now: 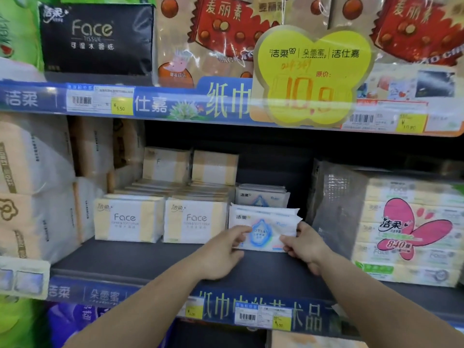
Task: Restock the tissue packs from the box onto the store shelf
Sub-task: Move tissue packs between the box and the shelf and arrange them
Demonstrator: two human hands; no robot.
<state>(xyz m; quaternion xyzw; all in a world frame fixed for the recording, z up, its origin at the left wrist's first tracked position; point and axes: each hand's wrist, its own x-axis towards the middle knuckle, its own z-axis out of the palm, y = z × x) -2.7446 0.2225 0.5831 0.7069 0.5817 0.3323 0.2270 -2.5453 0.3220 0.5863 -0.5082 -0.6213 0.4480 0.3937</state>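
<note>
Both hands on one white-and-blue tissue pack, standing on the dark shelf. Left hand pinches the pack's left lower edge, thumb on the front face. Right hand grips the right end, fingers curled round it. Pack looks seated or nearly seated; can't tell if the base is fully down.

Just left of the left hand: two Face packs in a front row, more stacked behind. Straight beyond the hands: a second blue-print pack, close behind the held one. Right of the right hand: a wrapped bulk pack, with a gap between.

Risks, my read:
- Pack is soft film. Release with it leaning and it may flop forward toward the shelf lip.
- Pushing back too hard could shove the rear pack deeper or skew it.
- Nothing props the right end across that gap, so it could slide or twist that way.

Can't see:
- Source box isn't in frame.
- Left fingers are behind the pack.
- Print on the pack is blurred, unreadable.
- Shelf rear is dark, so depth is unclear.
</note>
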